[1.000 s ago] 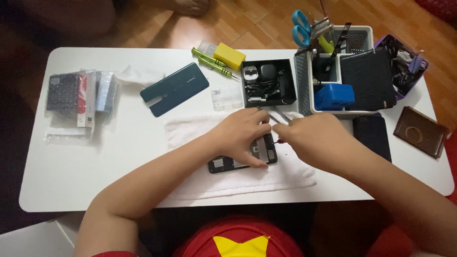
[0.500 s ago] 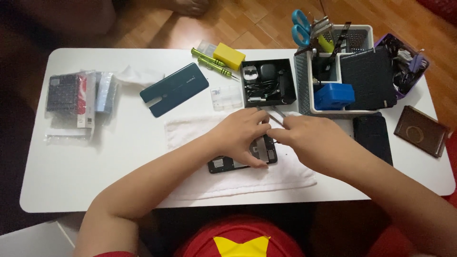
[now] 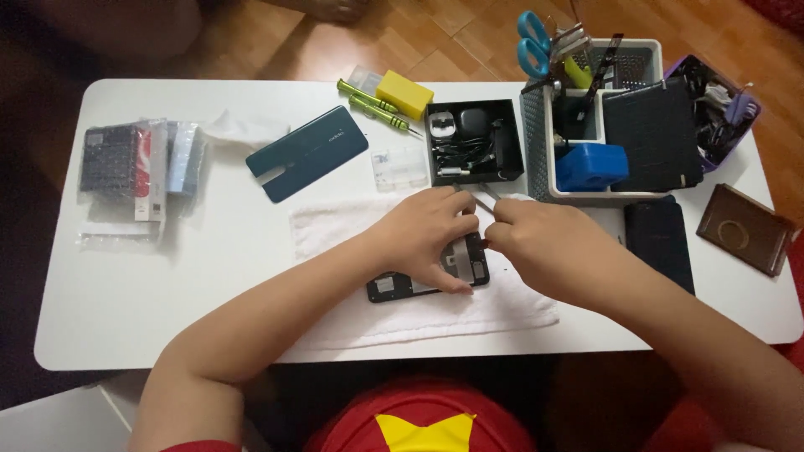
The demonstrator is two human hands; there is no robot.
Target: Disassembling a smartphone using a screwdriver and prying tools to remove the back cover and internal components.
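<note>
An opened black phone [image 3: 400, 286] lies on a white towel [image 3: 335, 230] in the middle of the white table [image 3: 209, 293]. My left hand [image 3: 427, 234] presses down on the phone's right half and covers most of it. My right hand [image 3: 544, 247] sits just to the right, fingers closed on thin metal tweezers [image 3: 488, 192] whose end sticks out toward the far side; the working tip is hidden between my hands. A dark green phone back cover [image 3: 306, 151] lies apart, farther left.
A black tray of small parts [image 3: 471, 142] is just beyond my hands. A grey organiser [image 3: 603, 125] with scissors, a blue block and a dark case stands at right. Green screwdrivers [image 3: 377, 105], a yellow box [image 3: 404, 94], plastic packets [image 3: 134, 167], a dark phone [image 3: 662, 243] and a brown case [image 3: 745, 228] lie around.
My right hand has slid slightly left, closer to my left hand over the phone. The left hand stays pressed on the phone.
</note>
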